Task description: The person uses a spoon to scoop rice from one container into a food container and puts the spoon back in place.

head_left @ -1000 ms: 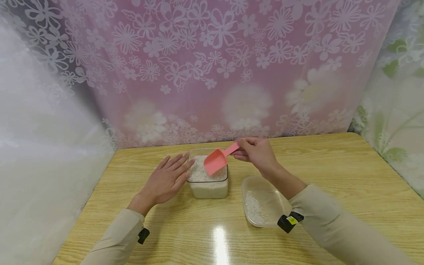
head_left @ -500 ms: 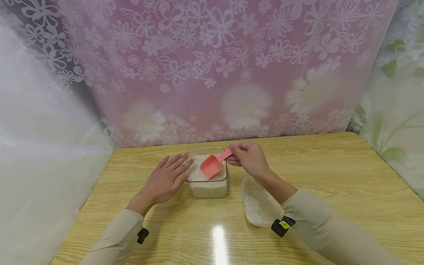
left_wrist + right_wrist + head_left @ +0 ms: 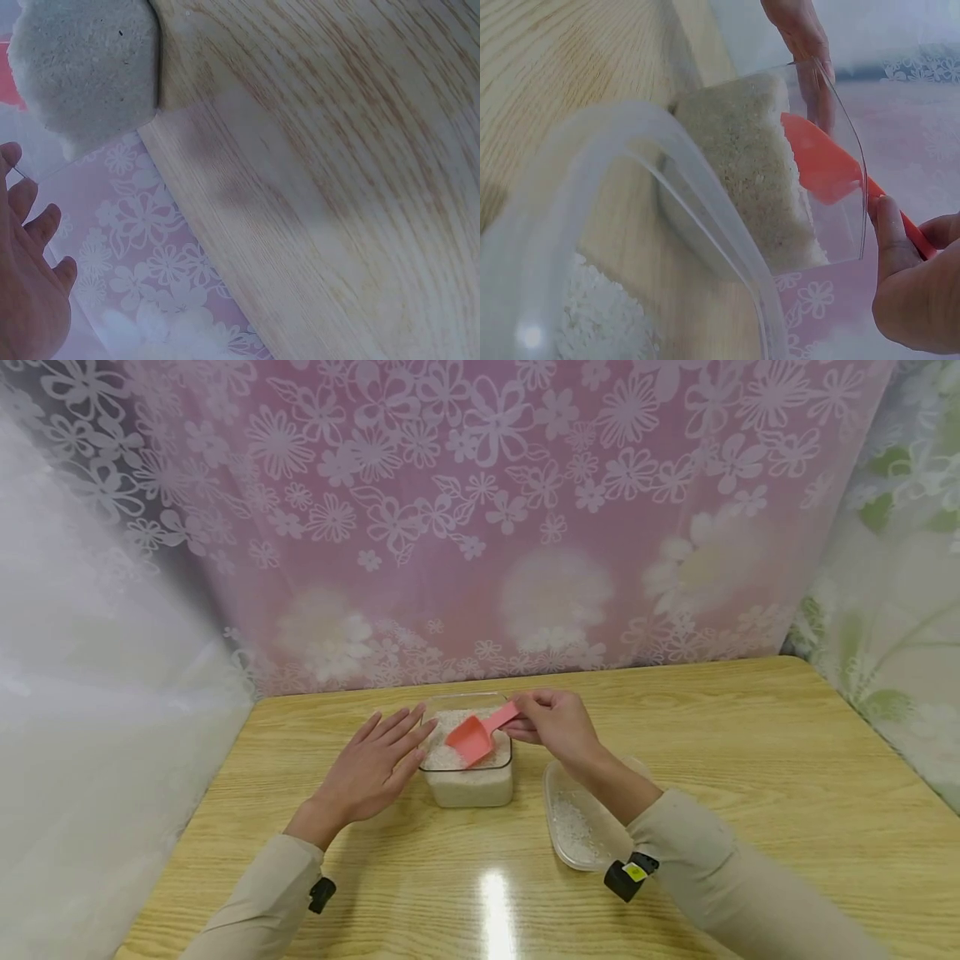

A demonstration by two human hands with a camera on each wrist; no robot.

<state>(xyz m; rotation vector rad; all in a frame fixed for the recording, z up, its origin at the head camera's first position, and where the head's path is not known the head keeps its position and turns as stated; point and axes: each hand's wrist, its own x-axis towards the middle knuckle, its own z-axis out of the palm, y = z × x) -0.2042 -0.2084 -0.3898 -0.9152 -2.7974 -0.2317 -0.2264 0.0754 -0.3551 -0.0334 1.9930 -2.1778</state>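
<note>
While right hand (image 3: 555, 723) pinches scoop (image 3: 472, 739) | box (image 3: 468, 785) holds rice (image 3: 450, 752) | left hand (image 3: 371, 772) flat, released

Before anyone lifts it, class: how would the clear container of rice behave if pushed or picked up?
The rice container looks nearly full, so probably heavy for its size. Squat and flat-based on the table, it should slide rather than tip. Its smooth walls may be slippery; the left hand steadies it.

No legible text or labels anywhere
</note>
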